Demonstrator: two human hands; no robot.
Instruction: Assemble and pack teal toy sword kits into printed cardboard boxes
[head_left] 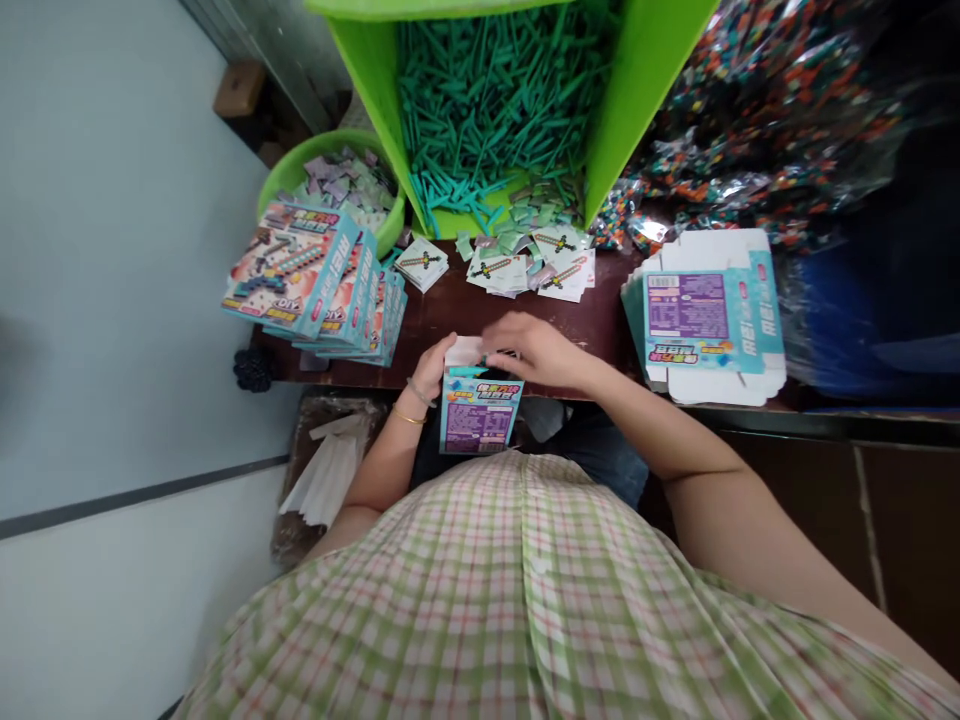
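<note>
My left hand [431, 370] is closed around the left side of a small teal and purple printed box [480, 418], which it holds upright at the table's front edge. The top of the box is open, with a white flap [463, 350] standing up at the back. My right hand [538, 350] is at this opening, its fingers bent and partly inside. A thin teal stick [466, 371] shows in the opening near the right fingertips. What the right fingers pinch is hidden and slightly blurred.
Finished-looking boxes [289, 265] are stacked left, before a green basin [270, 180] of small packets. A tilted green bin [637, 90] holds teal sticks. Sword-picture cards [495, 270] lie on the table. Flat boxes [709, 320] and bags of coloured beads [757, 150] are right.
</note>
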